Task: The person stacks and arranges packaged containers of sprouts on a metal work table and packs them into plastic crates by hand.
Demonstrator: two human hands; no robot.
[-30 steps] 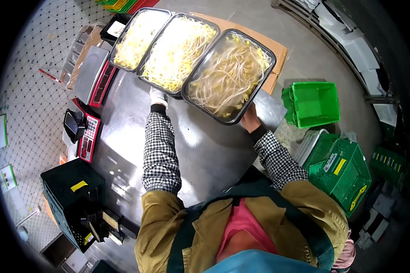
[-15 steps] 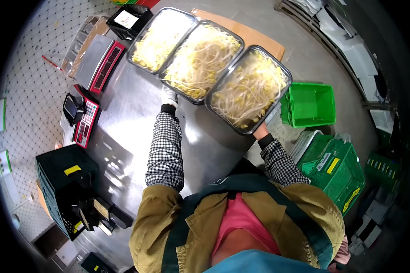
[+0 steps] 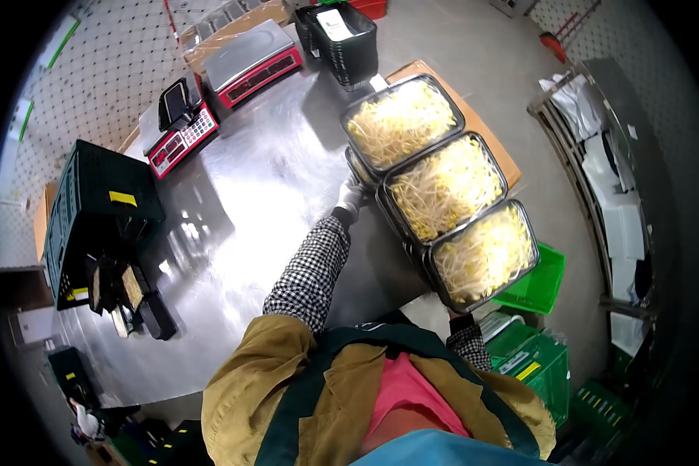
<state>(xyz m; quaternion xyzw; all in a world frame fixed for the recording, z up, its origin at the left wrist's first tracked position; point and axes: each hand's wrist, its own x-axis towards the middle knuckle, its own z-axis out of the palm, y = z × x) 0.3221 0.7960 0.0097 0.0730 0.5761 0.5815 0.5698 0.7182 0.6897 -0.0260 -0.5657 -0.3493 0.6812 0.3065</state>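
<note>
Three black trays of pale bean sprouts with yellow heads form a row: a far tray (image 3: pixel 402 122), a middle tray (image 3: pixel 446 186) and a near tray (image 3: pixel 485 255). More black tray edges show beneath them. My left hand (image 3: pixel 350 197), in a white glove, is at the left side of the stack, its fingers partly hidden against the tray edges. Under the near tray's lower edge, my right hand (image 3: pixel 452 313) is almost wholly hidden; only a bit of skin shows above the checked sleeve.
Two red scales (image 3: pixel 255 62) (image 3: pixel 183 140) stand on the metal table (image 3: pixel 248 202). Stacked black trays (image 3: pixel 342 46) are at the back, a dark green crate (image 3: pixel 105 186) at left. A cardboard piece (image 3: pixel 481 128), a bright green crate (image 3: pixel 537 283) and another green crate (image 3: pixel 540 365) lie right.
The view has turned and shifted. The tray row with both hands now appears further right and lower, and tray edges underneath have come into view. The right hand is more hidden.
</note>
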